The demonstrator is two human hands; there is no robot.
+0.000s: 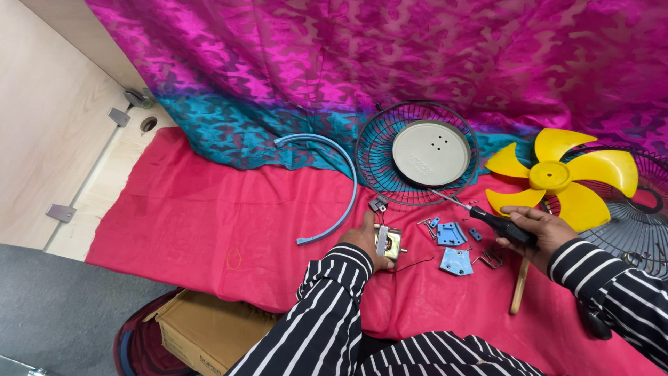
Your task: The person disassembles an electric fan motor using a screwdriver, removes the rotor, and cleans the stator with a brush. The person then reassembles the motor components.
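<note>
Striped sleeves frame the red cloth [209, 223], where the left hand [365, 240] closes its fingers on a small metal motor block [388, 242]. The right hand [536, 230], well apart to the right, grips a screwdriver [487, 217], shaft angled up-left toward the fan guard [417, 153].

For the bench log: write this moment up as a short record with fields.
Surface: red cloth
Left hand: rests on a small metal motor part
Right hand: grips a black-handled screwdriver, tip pointing toward the grille
Yellow fan blade: lies on a second grille at right
Round grille: flat on the cloth, grey disc in it
Blue pieces: loose between the hands
Blue curved strip: left of the round grille
Cardboard box: below the cloth's edge
</note>
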